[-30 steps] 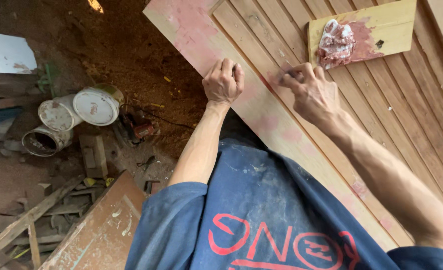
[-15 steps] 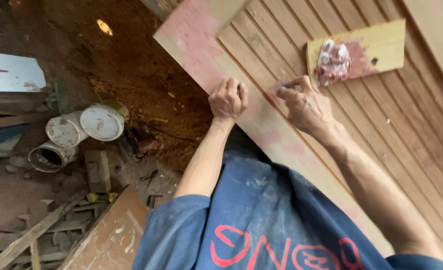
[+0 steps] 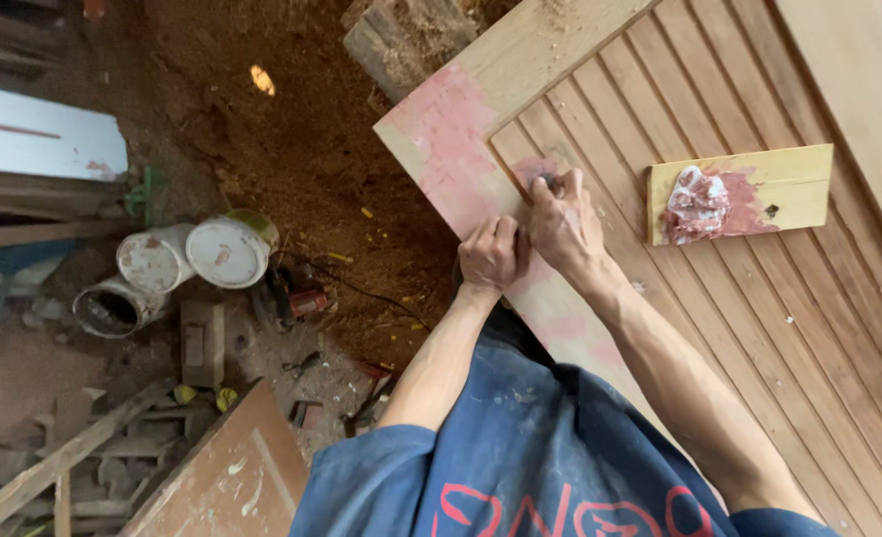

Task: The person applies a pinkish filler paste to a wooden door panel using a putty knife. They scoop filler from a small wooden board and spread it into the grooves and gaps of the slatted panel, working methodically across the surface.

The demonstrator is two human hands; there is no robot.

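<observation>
Our hands have come together since a moment ago: the left hand, loosely curled, now presses the pink-smeared frame of the wooden door panel, touching the right hand, so the rubbing looks to have moved up to the corner. Right fingertips pinch down on a pink patch in a groove at frame centre; whether they hold anything we cannot tell. The small yellow board carrying pink filler lies right of both hands, near but apart.
</observation>
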